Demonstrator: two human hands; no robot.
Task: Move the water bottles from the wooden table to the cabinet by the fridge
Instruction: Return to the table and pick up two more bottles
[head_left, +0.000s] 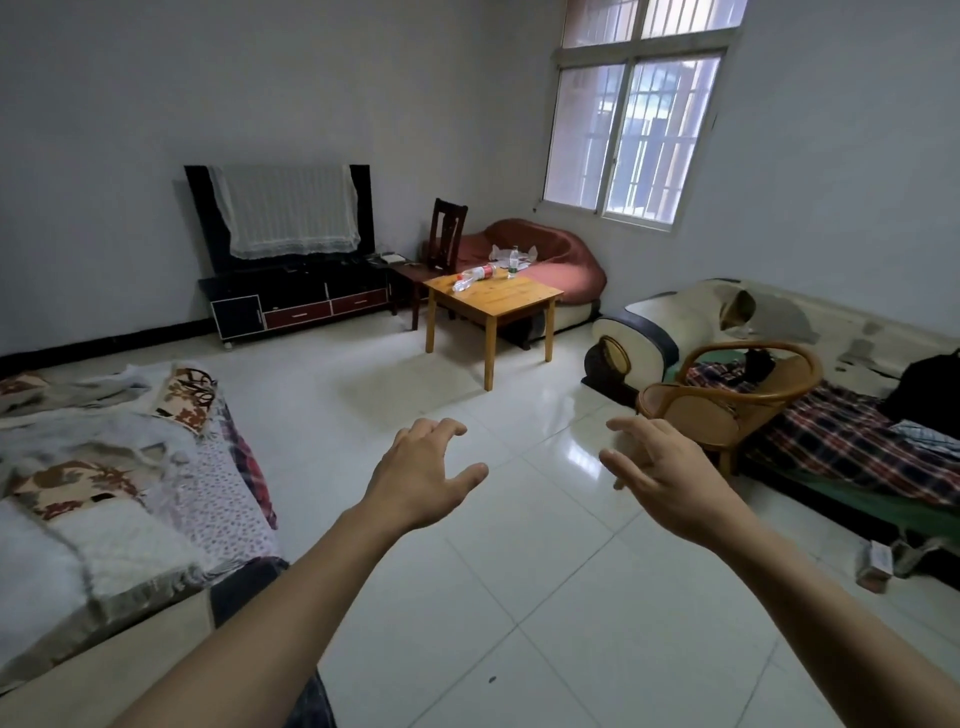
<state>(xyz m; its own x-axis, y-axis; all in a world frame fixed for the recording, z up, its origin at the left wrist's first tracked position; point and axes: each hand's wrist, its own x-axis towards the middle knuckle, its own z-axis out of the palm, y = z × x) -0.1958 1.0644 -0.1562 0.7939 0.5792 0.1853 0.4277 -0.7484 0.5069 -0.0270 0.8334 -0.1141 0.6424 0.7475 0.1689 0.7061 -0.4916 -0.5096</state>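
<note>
1. Water bottles: an upright bottle (512, 262) with a white cap and a green label stands near the far edge of the wooden table (498, 304); a second bottle (473, 276) with a red label lies on its side near the table's far left corner, well apart from both hands
2. The wooden table stands on the white tiled floor (467, 545) across the room, its near corner pointing toward the camera
3. Behind the table are a dark wooden chair (447, 236) and a red sofa (540, 260) with pale wrappers on its seat
4. To the table's left a dark TV cabinet (301, 304) with red drawers carries a television (283, 218) draped in a white cloth
5. Left hand (423, 480): stretched forward over the floor, palm down, fingers loosely curled and apart, holding nothing
6. Right hand (660, 470): stretched forward likewise, fingers spread and relaxed, holding nothing
7. A rattan chair (727, 400) stands just beyond the right hand, beside a couch (841, 441) covered with a plaid blanket
8. A bed (119, 467) with patterned covers runs along the left edge, and a barred window (628, 135) is set in the right wall
</note>
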